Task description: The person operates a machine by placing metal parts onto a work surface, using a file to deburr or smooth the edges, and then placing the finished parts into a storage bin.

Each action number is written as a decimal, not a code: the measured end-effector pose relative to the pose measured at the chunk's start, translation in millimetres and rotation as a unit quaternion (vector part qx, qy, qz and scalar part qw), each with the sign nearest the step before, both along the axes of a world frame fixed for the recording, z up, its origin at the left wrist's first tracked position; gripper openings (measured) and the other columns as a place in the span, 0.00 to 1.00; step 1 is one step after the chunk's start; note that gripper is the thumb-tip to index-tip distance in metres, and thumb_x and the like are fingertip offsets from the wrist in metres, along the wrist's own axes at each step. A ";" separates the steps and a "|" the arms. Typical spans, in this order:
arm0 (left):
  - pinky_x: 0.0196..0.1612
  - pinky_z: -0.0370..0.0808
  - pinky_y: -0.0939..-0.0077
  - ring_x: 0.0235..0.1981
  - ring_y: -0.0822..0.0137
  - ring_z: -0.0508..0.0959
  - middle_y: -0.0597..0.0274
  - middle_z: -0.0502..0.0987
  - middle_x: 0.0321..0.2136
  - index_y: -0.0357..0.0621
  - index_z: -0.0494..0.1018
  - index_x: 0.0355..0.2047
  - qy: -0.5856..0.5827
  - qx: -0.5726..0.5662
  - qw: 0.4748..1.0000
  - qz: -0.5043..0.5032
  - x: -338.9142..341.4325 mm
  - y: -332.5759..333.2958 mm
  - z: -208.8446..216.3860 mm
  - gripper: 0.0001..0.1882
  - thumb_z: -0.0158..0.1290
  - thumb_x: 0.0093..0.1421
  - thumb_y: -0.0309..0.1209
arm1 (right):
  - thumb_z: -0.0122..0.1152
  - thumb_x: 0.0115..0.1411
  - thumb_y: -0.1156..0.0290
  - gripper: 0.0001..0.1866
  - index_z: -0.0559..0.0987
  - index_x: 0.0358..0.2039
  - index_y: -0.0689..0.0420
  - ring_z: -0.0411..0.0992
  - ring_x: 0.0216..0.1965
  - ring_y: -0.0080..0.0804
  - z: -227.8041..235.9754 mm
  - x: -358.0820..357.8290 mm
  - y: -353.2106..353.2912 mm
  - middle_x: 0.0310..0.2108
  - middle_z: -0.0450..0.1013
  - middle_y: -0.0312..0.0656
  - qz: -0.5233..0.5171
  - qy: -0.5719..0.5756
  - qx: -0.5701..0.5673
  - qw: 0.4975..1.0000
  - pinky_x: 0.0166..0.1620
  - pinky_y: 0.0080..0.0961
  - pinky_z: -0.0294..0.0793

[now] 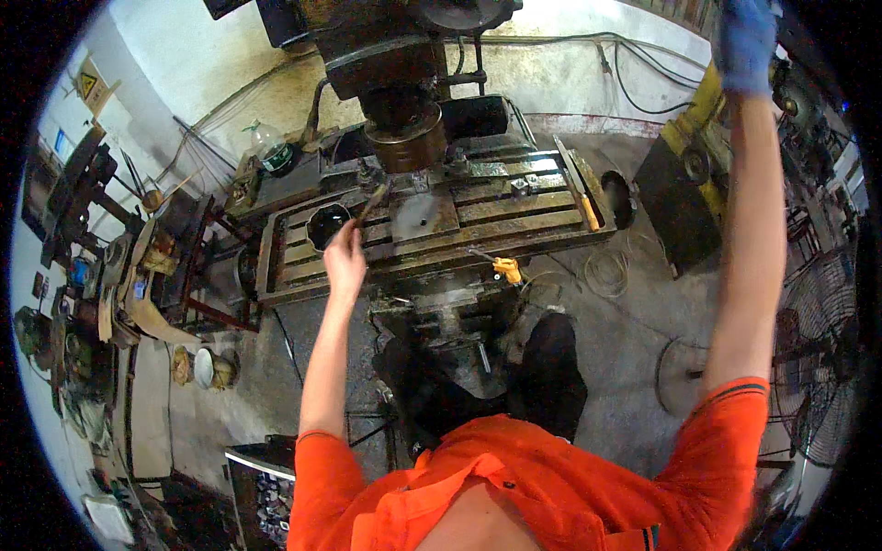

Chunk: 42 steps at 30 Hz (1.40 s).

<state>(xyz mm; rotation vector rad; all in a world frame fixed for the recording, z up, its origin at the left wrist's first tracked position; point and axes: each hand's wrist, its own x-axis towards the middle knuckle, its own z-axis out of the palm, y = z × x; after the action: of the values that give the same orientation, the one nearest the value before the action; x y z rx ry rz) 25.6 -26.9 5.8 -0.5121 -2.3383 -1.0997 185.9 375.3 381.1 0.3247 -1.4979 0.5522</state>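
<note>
My bare left hand [344,259] is closed around a slim brush [375,198], whose tip reaches over the slotted machine table [514,213]. Beside that hand, on the table's left part, stands a dark open pot [326,225]. To the right of the brush tip lies a flat grey metal plate [424,215], under the large round cutter head [407,140]. My right hand [746,46], in a blue glove, is raised high at the far right near the picture's edge. Motion blur hides its fingers, and whatever it touches is not visible.
A file with an orange handle [589,209] rests on the table's right end. A yellow fitting [506,269] sits at the front edge. A fan [818,367] stands to the right, a cluttered bench [138,285] to the left, and a coiled hose [606,274] on the floor.
</note>
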 end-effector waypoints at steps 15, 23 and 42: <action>0.33 0.70 0.59 0.29 0.50 0.75 0.49 0.75 0.23 0.49 0.62 0.52 -0.090 -0.239 0.965 0.060 -4.4 -95.5 11.2 0.25 0.46 0.56 0.45 | 0.62 0.48 0.61 0.21 0.75 0.41 0.57 0.69 0.38 0.27 -517.3 8.4 -94.8 0.36 0.73 0.37 0.200 -0.624 -0.397 0.643 0.45 0.24 0.65; 0.30 0.69 0.62 0.26 0.47 0.74 0.45 0.74 0.23 0.42 0.66 0.48 -0.030 -0.143 0.985 0.092 24.8 -166.6 11.9 0.23 0.51 0.53 0.39 | 0.65 0.46 0.63 0.18 0.76 0.36 0.58 0.68 0.30 0.23 -482.0 5.6 -144.8 0.30 0.74 0.38 0.129 -0.621 -0.376 0.676 0.35 0.21 0.68; 0.26 0.67 0.81 0.22 0.77 0.68 0.66 0.70 0.20 0.32 0.66 0.46 -0.144 0.114 0.956 0.229 181.1 -391.0 -20.6 0.20 0.50 0.52 0.25 | 0.49 0.47 0.47 0.26 0.77 0.29 0.60 0.72 0.35 0.46 -322.5 -100.3 -187.6 0.31 0.73 0.52 -0.180 -0.724 0.206 0.633 0.37 0.36 0.70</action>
<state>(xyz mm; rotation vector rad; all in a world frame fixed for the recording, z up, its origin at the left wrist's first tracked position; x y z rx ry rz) 206.6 -418.0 -14.8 0.2860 -2.3520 -1.2479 85.7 187.7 58.7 -0.2114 -3.2050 0.0005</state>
